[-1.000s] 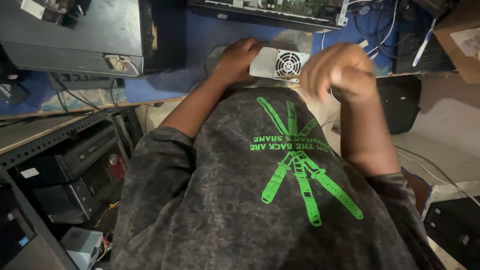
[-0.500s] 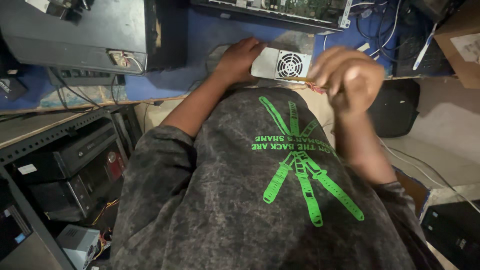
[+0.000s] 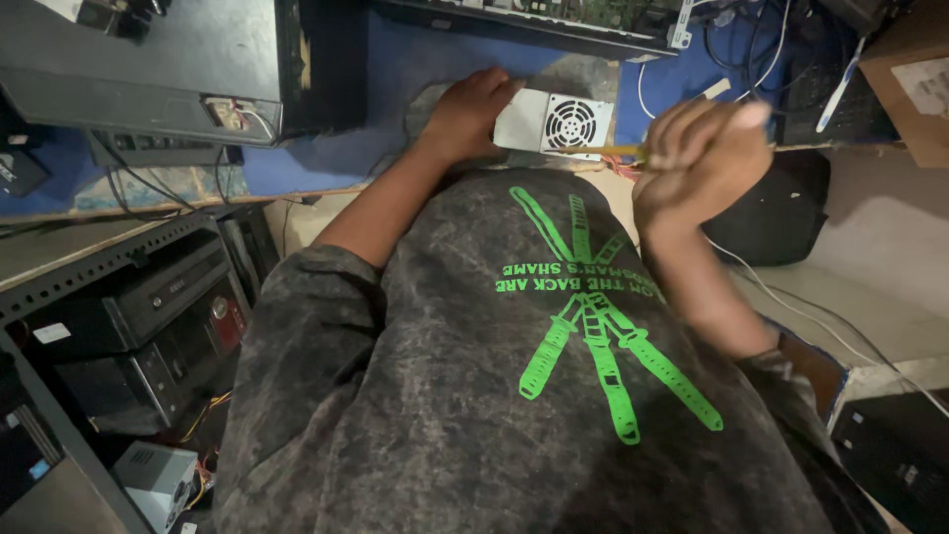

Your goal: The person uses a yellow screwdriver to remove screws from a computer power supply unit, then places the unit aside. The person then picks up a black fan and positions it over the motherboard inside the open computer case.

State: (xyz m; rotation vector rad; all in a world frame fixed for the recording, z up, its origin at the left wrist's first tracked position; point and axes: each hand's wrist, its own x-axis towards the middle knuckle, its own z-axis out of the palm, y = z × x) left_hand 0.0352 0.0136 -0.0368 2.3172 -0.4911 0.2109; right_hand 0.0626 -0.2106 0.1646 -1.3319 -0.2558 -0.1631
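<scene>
**Entry: grey power-supply box on the blue desk, tool now at its right end**

**Change noted.** Against the view a second ago, your right hand (image 3: 704, 158) has swung from a blurred pass above the box to a steadier pose at its right end. A thin yellow shaft (image 3: 618, 150) now shows, running from your fist toward the box. Your left hand (image 3: 473, 111) has stayed planted. Reading: the hold is fixed and the tool has arrived, so work on the box casing looks about to start, or is just under way.

**Items, left to right.**

1. Black computer case (image 3: 148, 59), lying on the blue desk (image 3: 395, 69), well apart from both hands.
2. Rack of dark equipment (image 3: 129, 307) below the desk edge, at your left side.
3. Left hand: palm down on the left end of the power-supply box (image 3: 554, 121), fingers (image 3: 494, 84) curled loosely over its top edge, pressing rather than gripping.
4. Power-supply box: grey metal, round fan grille facing up, at the near edge of the desk, between your two hands.
5. Right hand: fingers (image 3: 692, 124) closed tight round the tool handle, thumb up. The shaft tip sits at the lower right corner of the box; whether it actually touches cannot be told.
6. White cables (image 3: 652, 89) beyond the box.
7. Cardboard carton (image 3: 909, 84), far right.
</scene>
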